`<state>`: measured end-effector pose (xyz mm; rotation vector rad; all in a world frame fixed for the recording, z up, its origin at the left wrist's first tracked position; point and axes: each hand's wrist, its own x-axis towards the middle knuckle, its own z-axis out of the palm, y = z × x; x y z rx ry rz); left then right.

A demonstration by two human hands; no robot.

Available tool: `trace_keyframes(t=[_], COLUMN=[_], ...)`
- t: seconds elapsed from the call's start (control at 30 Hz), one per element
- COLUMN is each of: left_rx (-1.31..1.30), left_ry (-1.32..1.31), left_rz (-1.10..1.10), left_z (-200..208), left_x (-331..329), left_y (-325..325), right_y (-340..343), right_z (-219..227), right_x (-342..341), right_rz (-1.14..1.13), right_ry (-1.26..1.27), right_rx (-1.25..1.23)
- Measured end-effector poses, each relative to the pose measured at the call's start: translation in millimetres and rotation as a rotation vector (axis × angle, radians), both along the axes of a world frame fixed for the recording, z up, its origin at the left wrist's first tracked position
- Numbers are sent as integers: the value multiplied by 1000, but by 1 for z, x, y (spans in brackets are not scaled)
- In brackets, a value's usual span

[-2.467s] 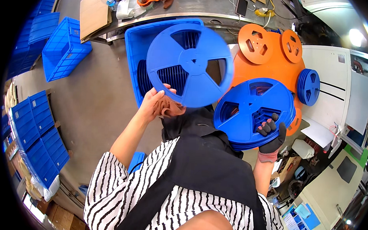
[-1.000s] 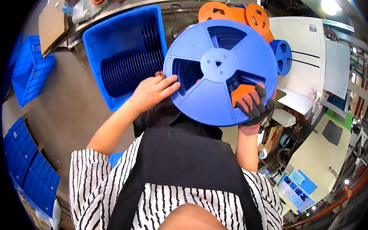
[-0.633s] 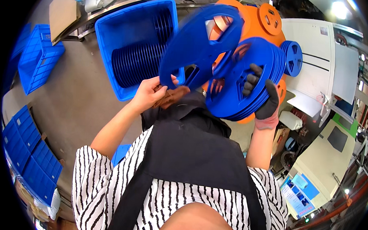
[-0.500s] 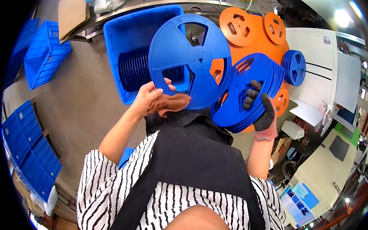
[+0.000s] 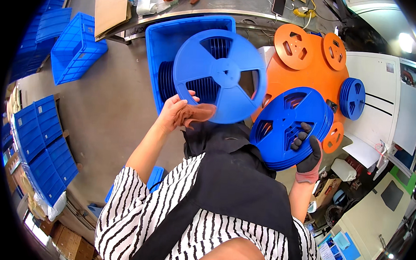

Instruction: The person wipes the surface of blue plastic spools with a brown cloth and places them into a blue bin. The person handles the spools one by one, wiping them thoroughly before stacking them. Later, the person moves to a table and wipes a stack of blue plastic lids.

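Above the blue crate (image 5: pixel 184 33), the bare left hand (image 5: pixel 178 112) grips one blue reel (image 5: pixel 219 81) by its lower rim, while the gloved right hand (image 5: pixel 307 153) clasps a stack of blue reels (image 5: pixel 289 126) beside the orange reels (image 5: pixel 308 64).

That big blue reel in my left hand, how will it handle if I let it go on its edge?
The blue reel is round and thin, so it would probably roll, then tip flat. Its open spoked plastic suggests it's light and fairly stiff; the left hand holds it by the rim alone.

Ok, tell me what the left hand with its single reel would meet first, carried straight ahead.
Probably the blue bin: the left hand holds the blue reel just over its stacked reels, though depth is unclear.
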<state>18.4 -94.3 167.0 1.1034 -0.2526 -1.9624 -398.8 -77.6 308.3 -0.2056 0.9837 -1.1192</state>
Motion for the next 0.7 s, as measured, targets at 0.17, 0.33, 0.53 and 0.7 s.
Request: trace_keyframes(t=[0.17,0.33,0.53,0.7], left_rx=[26,-39,-11,-35], left_ry=[-507,-903,-762,-853], left_rz=[12,-4,56,-96], left_z=[-38,-136,-198,-216], left_x=[-2,-3,-25,-43], left_y=[-37,-70,-94,-95], right_y=[2,3,8,8], right_z=[-5,-6,-9,-10], right_x=[-7,-13,-23,-25], right_rz=[-45,-58,-74,-79], right_ry=[62,109,91,121], right_rx=[55,91,94,97])
